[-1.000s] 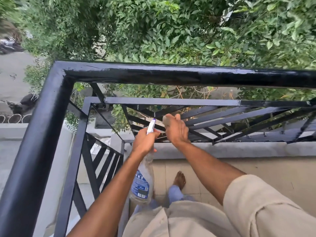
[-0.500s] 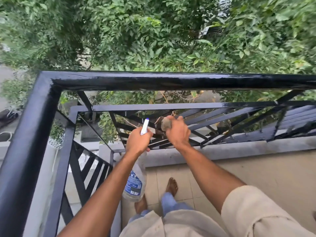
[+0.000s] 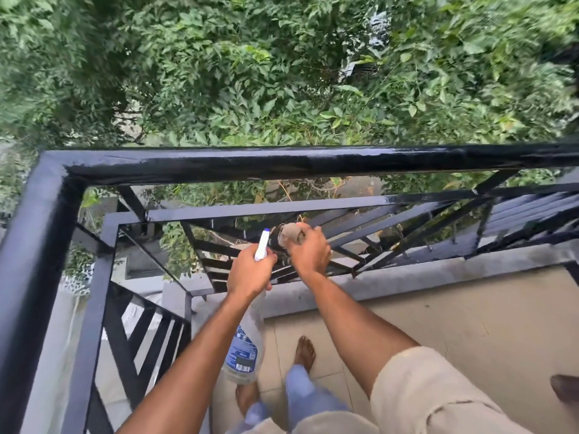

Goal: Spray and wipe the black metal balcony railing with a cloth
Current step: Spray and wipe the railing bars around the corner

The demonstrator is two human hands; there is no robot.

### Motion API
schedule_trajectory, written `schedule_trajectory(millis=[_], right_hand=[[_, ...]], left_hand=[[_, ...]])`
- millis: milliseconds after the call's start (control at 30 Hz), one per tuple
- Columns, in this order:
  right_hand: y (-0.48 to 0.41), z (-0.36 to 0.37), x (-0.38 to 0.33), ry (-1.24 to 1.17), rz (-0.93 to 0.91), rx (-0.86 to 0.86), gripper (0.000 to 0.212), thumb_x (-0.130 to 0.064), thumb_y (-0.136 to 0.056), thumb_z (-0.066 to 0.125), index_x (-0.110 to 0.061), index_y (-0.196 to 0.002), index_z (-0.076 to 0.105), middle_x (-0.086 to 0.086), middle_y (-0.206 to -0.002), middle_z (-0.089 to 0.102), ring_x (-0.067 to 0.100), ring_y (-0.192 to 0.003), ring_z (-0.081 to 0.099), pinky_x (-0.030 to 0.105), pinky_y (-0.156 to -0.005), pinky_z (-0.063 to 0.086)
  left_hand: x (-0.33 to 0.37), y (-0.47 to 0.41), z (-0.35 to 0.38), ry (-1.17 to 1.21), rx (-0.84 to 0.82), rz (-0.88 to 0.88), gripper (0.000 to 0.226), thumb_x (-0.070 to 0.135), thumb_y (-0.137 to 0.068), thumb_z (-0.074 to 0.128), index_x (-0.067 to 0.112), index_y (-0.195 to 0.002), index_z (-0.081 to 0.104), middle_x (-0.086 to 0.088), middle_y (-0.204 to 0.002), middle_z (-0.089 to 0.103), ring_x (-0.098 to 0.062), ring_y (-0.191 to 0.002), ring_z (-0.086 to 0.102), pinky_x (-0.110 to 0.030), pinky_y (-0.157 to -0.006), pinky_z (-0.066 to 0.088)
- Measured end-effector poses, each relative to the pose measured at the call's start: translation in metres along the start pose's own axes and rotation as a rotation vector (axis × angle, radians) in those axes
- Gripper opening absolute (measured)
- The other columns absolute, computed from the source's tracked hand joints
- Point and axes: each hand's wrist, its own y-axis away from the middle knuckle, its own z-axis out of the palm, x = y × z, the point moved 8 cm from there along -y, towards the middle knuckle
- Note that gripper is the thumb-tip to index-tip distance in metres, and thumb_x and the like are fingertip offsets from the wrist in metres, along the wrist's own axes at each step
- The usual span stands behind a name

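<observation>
The black metal railing [image 3: 282,162] turns a corner at the left, its glossy top rail crossing the view. Below it slanted black bars [image 3: 407,227] fan out in the front panel. My left hand [image 3: 249,272] grips a clear spray bottle [image 3: 242,349] with a blue label by its neck; the white nozzle points up at the bars. My right hand [image 3: 310,253] holds a bunched grey-brown cloth [image 3: 289,234] against a slanted bar, just right of the nozzle.
A grey concrete ledge [image 3: 407,277] runs under the front panel, with the beige tiled floor [image 3: 454,314] and my bare feet below. The side panel [image 3: 131,333] closes the left. Dense green foliage [image 3: 282,73] fills the space beyond the railing.
The camera has tilted down and the railing sits lower in view. Both hands stay close together at the slanted bars, with the cloth hand shifted slightly on the bar.
</observation>
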Motion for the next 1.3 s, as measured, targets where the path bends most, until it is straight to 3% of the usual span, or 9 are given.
schedule_trajectory(millis=[167, 267, 400, 600, 733, 867, 1000, 1100, 1300], right_hand=[[-0.007, -0.073, 0.036, -0.334, 0.195, 0.346, 0.042, -0.029, -0.076, 0.088, -0.028, -0.113, 0.07, -0.004, -0.108, 0.069, 0.018, -0.092, 0.062, 0.024, -0.064, 0.043], [-0.006, -0.097, 0.047, -0.425, 0.251, 0.475, 0.046, -0.033, -0.07, 0.092, -0.024, -0.106, 0.065, 0.001, -0.103, 0.072, 0.023, -0.089, 0.062, 0.026, -0.066, 0.037], [-0.005, -0.077, 0.04, -0.461, 0.32, 0.453, 0.043, -0.04, -0.072, 0.09, -0.028, -0.1, 0.061, -0.005, -0.093, 0.067, 0.023, -0.086, 0.064, 0.025, -0.053, 0.037], [-0.007, -0.052, 0.027, -0.215, 0.182, 0.256, 0.039, -0.036, -0.074, 0.088, -0.029, -0.092, 0.053, -0.006, -0.092, 0.067, 0.018, -0.082, 0.06, 0.032, -0.064, 0.052], [-0.016, -0.098, 0.046, -0.331, 0.244, 0.38, 0.037, -0.03, -0.075, 0.089, -0.026, -0.1, 0.063, -0.007, -0.093, 0.065, 0.018, -0.083, 0.061, 0.023, -0.057, 0.035], [-0.011, -0.097, 0.044, -0.338, 0.236, 0.423, 0.037, -0.032, -0.073, 0.09, -0.025, -0.097, 0.062, -0.007, -0.095, 0.068, 0.02, -0.085, 0.062, 0.028, -0.065, 0.041], [-0.006, -0.036, 0.014, -0.107, 0.067, 0.168, 0.032, -0.026, -0.081, 0.082, -0.025, -0.106, 0.062, -0.008, -0.104, 0.065, 0.011, -0.088, 0.059, 0.025, -0.065, 0.041], [0.006, 0.021, -0.001, 0.084, -0.026, -0.031, 0.036, -0.022, -0.086, 0.077, -0.028, -0.118, 0.062, -0.002, -0.116, 0.063, 0.025, -0.103, 0.063, 0.034, -0.081, 0.047], [0.018, 0.058, -0.009, -0.015, 0.06, -0.025, 0.029, -0.031, -0.088, 0.074, -0.03, -0.117, 0.068, 0.004, -0.112, 0.072, 0.032, -0.106, 0.066, 0.037, -0.081, 0.051]], left_hand=[[-0.002, -0.008, 0.0, 0.036, -0.017, -0.007, 0.013, 0.024, -0.096, 0.06, 0.023, -0.083, 0.062, 0.0, -0.069, 0.06, -0.022, -0.047, 0.065, -0.042, -0.068, 0.053], [0.002, -0.011, 0.004, 0.02, -0.039, -0.005, 0.01, 0.026, -0.095, 0.059, 0.022, -0.086, 0.062, -0.001, -0.07, 0.062, -0.021, -0.046, 0.066, -0.044, -0.071, 0.055], [0.014, -0.012, 0.014, -0.038, -0.071, 0.03, 0.007, 0.024, -0.092, 0.058, 0.021, -0.085, 0.06, 0.001, -0.063, 0.061, -0.019, -0.045, 0.066, -0.038, -0.066, 0.053], [0.024, -0.01, 0.022, -0.074, -0.101, 0.04, 0.007, 0.022, -0.09, 0.058, 0.018, -0.084, 0.06, 0.002, -0.062, 0.059, -0.028, -0.056, 0.071, -0.033, -0.059, 0.051], [0.028, -0.007, 0.024, -0.092, -0.109, 0.075, 0.01, 0.023, -0.093, 0.056, 0.02, -0.084, 0.058, 0.001, -0.067, 0.06, -0.03, -0.063, 0.073, -0.028, -0.051, 0.047], [0.018, -0.002, 0.019, -0.085, -0.086, 0.059, 0.009, 0.023, -0.092, 0.057, 0.019, -0.083, 0.056, 0.004, -0.06, 0.057, -0.027, -0.055, 0.069, -0.035, -0.056, 0.053], [0.003, 0.0, 0.006, -0.065, -0.029, 0.017, 0.009, 0.023, -0.091, 0.056, 0.022, -0.083, 0.059, 0.003, -0.063, 0.06, -0.024, -0.05, 0.069, -0.037, -0.059, 0.052], [-0.01, -0.003, -0.009, -0.042, 0.033, 0.002, 0.012, 0.02, -0.093, 0.057, 0.023, -0.082, 0.059, -0.002, -0.07, 0.066, -0.025, -0.052, 0.07, -0.028, -0.052, 0.046], [-0.031, -0.013, -0.043, 0.021, 0.1, -0.015, 0.012, 0.015, -0.095, 0.059, 0.02, -0.084, 0.061, -0.004, -0.071, 0.064, -0.025, -0.055, 0.065, -0.033, -0.054, 0.053]])
